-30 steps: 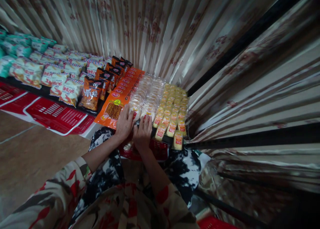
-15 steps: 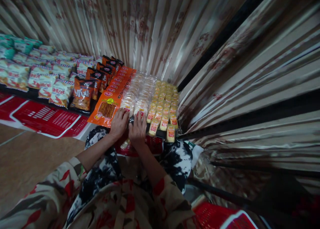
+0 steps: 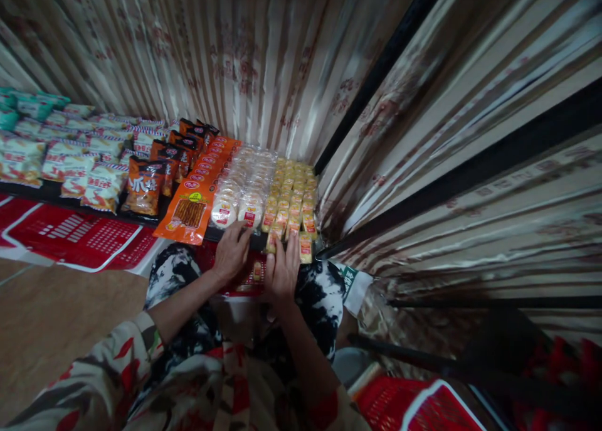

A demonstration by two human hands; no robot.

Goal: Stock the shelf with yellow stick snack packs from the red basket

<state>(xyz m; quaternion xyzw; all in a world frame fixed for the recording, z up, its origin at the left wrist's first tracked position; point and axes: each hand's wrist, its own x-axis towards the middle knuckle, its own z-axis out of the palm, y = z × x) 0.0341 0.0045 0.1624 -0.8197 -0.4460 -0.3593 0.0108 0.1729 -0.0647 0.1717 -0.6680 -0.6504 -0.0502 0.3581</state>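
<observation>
My right hand (image 3: 283,268) reaches forward with its fingers stretched out over the front packets of small yellow wrapped cakes (image 3: 294,196), touching them from above. My left hand (image 3: 232,250) is just to its left, fingers extended toward the front edge of the black shelf (image 3: 214,233). Right ahead of the left fingers stand two rows of white round crackers (image 3: 224,208) in clear wrappers with red labels. Neither hand visibly grips anything. Beside the crackers lies a long orange snack packet (image 3: 190,211).
Several orange-and-black snack bags (image 3: 143,186), white snack bags (image 3: 104,186) and green bags (image 3: 32,106) line the shelf leftward. A pleated curtain (image 3: 263,61) hangs behind, with dark bars (image 3: 376,83) at the right. Red printed sheeting (image 3: 78,233) hangs below the shelf.
Both hands have come off the front of the white crackers. My right hand has shifted right onto the yellow cakes; my left hand sits lower at the shelf edge. The view has turned slightly.
</observation>
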